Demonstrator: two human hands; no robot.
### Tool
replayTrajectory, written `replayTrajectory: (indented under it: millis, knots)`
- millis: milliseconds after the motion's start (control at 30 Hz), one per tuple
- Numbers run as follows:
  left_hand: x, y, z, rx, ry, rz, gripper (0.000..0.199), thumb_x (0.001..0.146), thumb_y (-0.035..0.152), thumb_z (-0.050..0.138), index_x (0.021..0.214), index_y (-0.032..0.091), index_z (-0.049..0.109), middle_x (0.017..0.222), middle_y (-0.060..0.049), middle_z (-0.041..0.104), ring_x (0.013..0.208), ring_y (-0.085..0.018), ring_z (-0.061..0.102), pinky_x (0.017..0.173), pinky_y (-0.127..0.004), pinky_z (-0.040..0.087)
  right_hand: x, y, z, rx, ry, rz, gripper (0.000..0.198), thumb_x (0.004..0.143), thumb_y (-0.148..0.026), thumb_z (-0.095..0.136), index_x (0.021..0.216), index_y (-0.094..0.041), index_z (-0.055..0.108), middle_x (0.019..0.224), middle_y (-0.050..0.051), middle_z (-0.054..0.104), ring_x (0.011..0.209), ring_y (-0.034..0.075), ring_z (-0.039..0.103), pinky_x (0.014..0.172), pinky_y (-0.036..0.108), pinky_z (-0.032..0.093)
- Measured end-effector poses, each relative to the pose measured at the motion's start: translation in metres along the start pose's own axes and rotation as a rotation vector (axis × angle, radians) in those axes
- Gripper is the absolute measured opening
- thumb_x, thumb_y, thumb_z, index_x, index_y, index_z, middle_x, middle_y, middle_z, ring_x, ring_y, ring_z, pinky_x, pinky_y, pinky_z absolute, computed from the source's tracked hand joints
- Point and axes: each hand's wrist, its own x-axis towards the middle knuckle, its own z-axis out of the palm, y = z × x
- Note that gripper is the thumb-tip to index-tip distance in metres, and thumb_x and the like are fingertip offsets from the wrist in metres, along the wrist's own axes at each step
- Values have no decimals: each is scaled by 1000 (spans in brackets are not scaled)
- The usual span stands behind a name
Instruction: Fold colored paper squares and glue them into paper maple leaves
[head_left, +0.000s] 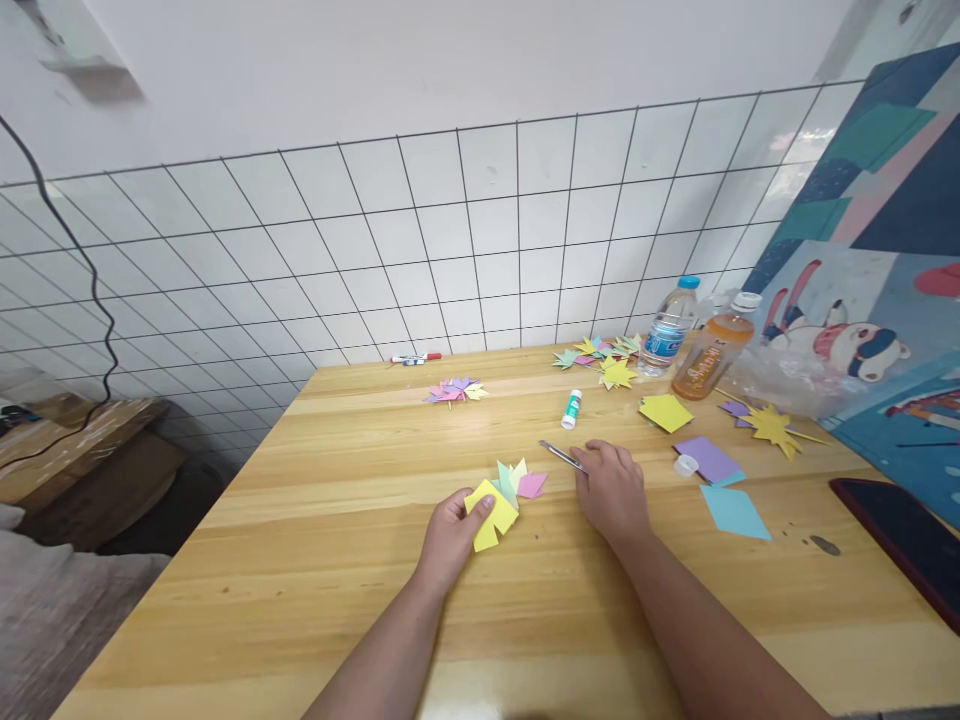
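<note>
My left hand pinches a yellow piece of paper with notches cut into its edge, thumb on top. Just beyond it, mint, cream and pink cut paper pieces lie on the wooden table. Fingers curled and palm down, my right hand is on what looks like a pair of scissors. Their slim silver blades point left and away from me, and the handles are hidden under the hand. A glue stick lies beyond that hand.
Paper stars are piled at the back, near a water bottle and an orange drink bottle. Another cluster and markers lie further left. To the right are yellow, purple and blue paper, and a phone.
</note>
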Motion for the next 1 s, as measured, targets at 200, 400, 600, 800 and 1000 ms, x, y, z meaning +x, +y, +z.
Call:
replayTrajectory:
  millis: [200,400,600,800,1000]
  knots:
    - [-1,-1,5,64,-44,69,27,66,41,71,68,15,65,60,0,61,53,-11,50,50,-20,35,-16,-53,-14,466,-267,-328,20,83,-31,54,100,-22,61,91,5,64,88,19,53,76,31,40]
    - [-1,2,6,108,-31,90,27,63,41,72,68,15,68,61,0,62,56,-13,50,54,-22,37,-19,-56,-2,513,-248,-142,16,88,-28,47,85,-21,60,78,3,63,76,18,54,64,27,39]
    - [-1,6,1,99,-24,50,34,70,48,65,67,15,65,53,2,55,48,-9,43,49,-20,31,1,-6,-7,159,-33,111,23,88,-22,43,99,-20,63,92,8,66,84,24,53,73,37,38]
    - [0,-2,2,166,-132,69,32,66,45,69,70,15,63,57,3,52,50,-9,38,48,-20,29,-8,-27,-7,511,-61,-133,25,87,-24,47,106,-24,63,97,6,65,92,20,55,83,34,41]
    - [-5,-9,8,456,-109,156,36,64,40,70,51,16,48,50,7,29,49,-7,26,46,-20,18,-21,-62,-5,848,-393,-140,15,81,-25,57,87,-26,71,78,2,69,76,16,59,72,28,44]
